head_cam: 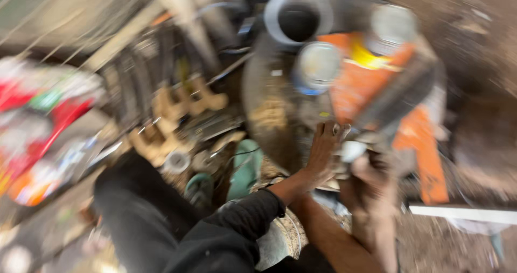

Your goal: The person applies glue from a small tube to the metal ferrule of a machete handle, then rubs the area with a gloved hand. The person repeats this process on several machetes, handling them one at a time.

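Two bare hands, close together, seen from above; picture blurred.
Left hand: forearm in a dark sleeve pushed back to the wrist, palm down, fingers stretched forward and laid flat. Right hand: bare forearm rising from the lower edge, fingers curled into a closed grip, just beside the left.

Picture's pretty smeared, so take this loosely. Over on the far left there's a heap of packets, mostly red and white with bits of green and orange, lying on what looks like a shelf or ledge; can't make out their shapes beyond flat and crinkly. On the orange machine up top there's a yellow label, roughly a blob between two round caps. No signs or screens that I can spot.
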